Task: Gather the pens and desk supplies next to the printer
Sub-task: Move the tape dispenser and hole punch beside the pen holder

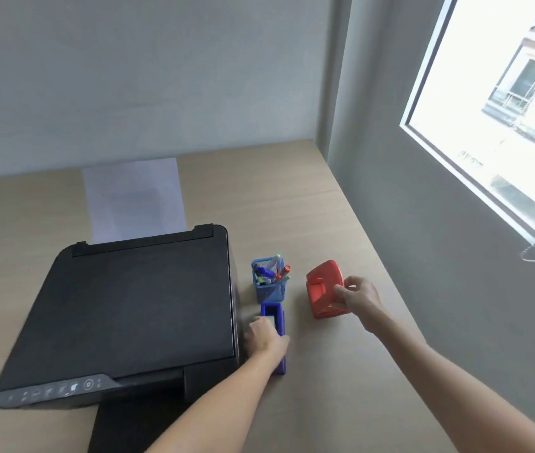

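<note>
A black printer [135,308] sits on the left of the wooden desk [292,197]. Just right of it stands a blue mesh pen cup [269,286] with several pens in it. In front of the cup lies a long blue stapler-like item [276,317]; my left hand [264,336] rests on it, fingers curled around a small white piece at its top. Further right is a red hole punch [323,289], tilted, with my right hand [359,297] gripping its right side.
White paper [134,197] stands in the printer's rear feed. A grey wall [423,223] with a bright window [501,103] borders the desk on the right. Another wall runs along the back. The printer's output tray [129,423] juts toward me.
</note>
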`<action>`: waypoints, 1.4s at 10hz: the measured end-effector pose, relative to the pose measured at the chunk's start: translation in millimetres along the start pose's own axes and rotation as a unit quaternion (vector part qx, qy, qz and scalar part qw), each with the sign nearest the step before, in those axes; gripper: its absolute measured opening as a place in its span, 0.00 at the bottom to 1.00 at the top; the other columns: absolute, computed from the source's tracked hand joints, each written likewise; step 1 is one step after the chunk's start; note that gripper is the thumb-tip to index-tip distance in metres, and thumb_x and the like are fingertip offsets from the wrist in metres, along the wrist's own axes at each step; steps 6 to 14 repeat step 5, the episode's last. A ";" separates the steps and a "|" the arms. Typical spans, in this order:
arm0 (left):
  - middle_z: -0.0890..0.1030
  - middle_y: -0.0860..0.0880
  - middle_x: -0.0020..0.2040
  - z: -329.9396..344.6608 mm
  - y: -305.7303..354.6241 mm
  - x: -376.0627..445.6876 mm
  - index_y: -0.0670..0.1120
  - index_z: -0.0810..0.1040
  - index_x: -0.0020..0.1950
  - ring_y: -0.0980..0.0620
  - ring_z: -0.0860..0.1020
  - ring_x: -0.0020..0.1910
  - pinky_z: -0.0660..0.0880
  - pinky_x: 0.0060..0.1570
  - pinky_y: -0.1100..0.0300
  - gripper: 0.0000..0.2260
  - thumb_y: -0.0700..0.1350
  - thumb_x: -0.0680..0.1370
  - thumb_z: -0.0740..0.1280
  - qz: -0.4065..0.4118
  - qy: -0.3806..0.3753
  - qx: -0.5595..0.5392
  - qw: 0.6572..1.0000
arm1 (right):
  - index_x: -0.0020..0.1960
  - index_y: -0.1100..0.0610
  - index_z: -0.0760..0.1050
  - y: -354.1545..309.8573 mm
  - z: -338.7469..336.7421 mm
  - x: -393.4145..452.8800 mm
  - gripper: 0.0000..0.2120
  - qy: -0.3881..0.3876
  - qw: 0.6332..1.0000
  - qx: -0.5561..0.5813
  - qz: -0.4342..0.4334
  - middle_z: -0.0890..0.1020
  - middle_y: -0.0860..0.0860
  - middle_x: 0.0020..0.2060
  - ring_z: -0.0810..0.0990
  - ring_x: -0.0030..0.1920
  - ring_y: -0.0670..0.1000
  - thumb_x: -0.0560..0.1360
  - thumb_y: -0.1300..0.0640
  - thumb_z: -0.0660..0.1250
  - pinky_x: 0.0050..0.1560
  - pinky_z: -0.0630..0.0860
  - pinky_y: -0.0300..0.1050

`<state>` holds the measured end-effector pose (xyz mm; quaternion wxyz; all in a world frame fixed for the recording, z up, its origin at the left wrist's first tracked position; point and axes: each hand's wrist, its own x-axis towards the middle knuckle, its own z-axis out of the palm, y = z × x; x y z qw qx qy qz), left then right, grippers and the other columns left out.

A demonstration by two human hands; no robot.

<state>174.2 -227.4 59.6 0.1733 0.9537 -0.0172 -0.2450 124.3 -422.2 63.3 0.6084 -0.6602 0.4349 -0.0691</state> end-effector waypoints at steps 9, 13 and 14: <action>0.79 0.42 0.61 1.7 9.5 6.5 0.39 0.67 0.63 0.43 0.79 0.58 0.78 0.52 0.52 0.33 0.55 0.67 0.76 -0.023 -0.014 -0.037 0.999 | 0.52 0.57 0.73 22.6 39.8 4.9 0.09 -0.013 0.995 -0.101 -0.008 0.83 0.63 0.51 0.82 0.49 0.61 0.74 0.55 0.66 0.55 0.78 0.60; 0.79 0.42 0.61 1.7 9.5 6.5 0.39 0.67 0.63 0.43 0.79 0.58 0.78 0.52 0.52 0.33 0.55 0.67 0.76 -0.023 -0.014 -0.037 0.999 | 0.52 0.57 0.73 22.6 39.8 4.9 0.09 -0.013 0.995 -0.101 -0.008 0.83 0.63 0.51 0.82 0.49 0.61 0.74 0.55 0.66 0.55 0.78 0.60; 0.79 0.42 0.61 1.7 9.5 6.5 0.39 0.67 0.63 0.43 0.79 0.58 0.78 0.52 0.52 0.33 0.55 0.67 0.76 -0.023 -0.014 -0.037 0.999 | 0.52 0.57 0.73 22.6 39.8 4.9 0.09 -0.013 0.995 -0.101 -0.008 0.83 0.63 0.51 0.82 0.49 0.61 0.74 0.55 0.66 0.55 0.78 0.60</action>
